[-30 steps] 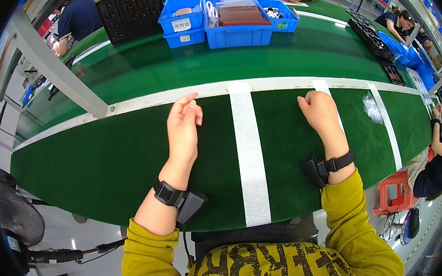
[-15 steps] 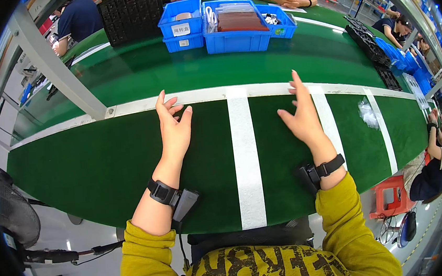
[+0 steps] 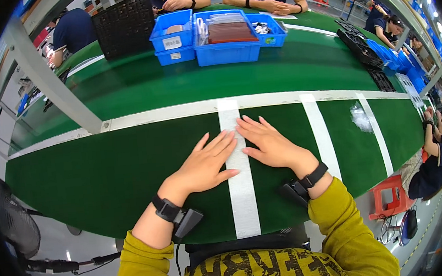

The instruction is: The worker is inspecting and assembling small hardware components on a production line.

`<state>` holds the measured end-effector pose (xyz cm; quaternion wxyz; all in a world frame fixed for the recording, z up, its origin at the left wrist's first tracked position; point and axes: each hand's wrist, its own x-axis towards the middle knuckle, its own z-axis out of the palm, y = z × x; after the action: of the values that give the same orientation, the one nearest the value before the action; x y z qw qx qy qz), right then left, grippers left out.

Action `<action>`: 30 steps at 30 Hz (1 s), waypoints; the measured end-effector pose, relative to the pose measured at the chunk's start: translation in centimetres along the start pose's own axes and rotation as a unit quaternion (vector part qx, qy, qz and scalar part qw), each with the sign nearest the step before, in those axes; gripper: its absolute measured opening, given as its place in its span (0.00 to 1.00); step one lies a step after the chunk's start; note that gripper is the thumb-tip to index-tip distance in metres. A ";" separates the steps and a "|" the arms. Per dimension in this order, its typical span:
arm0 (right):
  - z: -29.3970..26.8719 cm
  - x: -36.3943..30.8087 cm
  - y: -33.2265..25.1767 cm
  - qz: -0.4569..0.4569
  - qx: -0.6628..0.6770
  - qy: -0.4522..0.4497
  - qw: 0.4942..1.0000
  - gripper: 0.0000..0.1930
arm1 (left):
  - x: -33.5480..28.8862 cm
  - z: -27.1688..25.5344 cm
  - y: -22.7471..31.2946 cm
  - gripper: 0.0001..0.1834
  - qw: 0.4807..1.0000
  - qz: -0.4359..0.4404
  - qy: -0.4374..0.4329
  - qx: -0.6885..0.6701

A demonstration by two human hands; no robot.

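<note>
Over the middle white strip (image 3: 243, 204) on the green work surface (image 3: 104, 180), my two hands are close together, palms down. My left hand (image 3: 207, 163) has its fingers stretched out and its thumb apart, with the fingertips on or just above the strip. Opposite it, my right hand (image 3: 268, 141) reaches in from the right with straight, slightly spread fingers, nearly touching the left fingertips. Neither hand holds anything. Whether the palms rest on the surface cannot be told. Each wrist wears a black strap with a small dark device.
Beyond a white rail lies a green conveyor belt (image 3: 148, 91) with blue bins (image 3: 228, 53) and a black tray (image 3: 124, 25). A clear plastic bag (image 3: 361, 119) lies right, between white strips. A grey post (image 3: 53, 79) rises at left. Co-workers sit across and at right.
Both hands have come down and inward from their raised, separated position, meeting over the middle white strip. The view has shifted slightly, so the bins appear lower and further left.
</note>
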<state>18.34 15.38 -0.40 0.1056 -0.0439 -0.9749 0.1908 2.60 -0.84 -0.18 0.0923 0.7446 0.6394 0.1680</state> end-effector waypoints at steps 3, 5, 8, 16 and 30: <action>-0.4 -0.1 -0.2 0.010 0.003 0.005 1.000 0.25 | 0.2 0.0 -0.2 0.32 1.000 -0.003 0.005 -0.019; -0.1 0.1 -0.1 0.005 0.006 0.006 1.000 0.25 | 0.0 0.3 -0.3 0.31 1.000 -0.011 0.016 -0.023; -0.1 0.1 -0.2 0.008 0.020 0.002 1.000 0.26 | -0.1 0.2 -0.4 0.30 0.999 -0.008 0.027 -0.033; 0.3 0.1 0.3 0.008 0.023 0.021 0.999 0.25 | 0.1 0.1 -0.6 0.28 0.998 -0.010 0.027 -0.051; 0.2 0.1 -0.1 0.010 0.021 0.026 0.999 0.24 | 0.0 0.2 -0.6 0.26 0.996 -0.009 0.046 -0.082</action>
<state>18.23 15.24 -0.51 0.1297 -0.0563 -0.9671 0.2114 2.08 -0.69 -0.57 0.1251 0.7200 0.6341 0.2528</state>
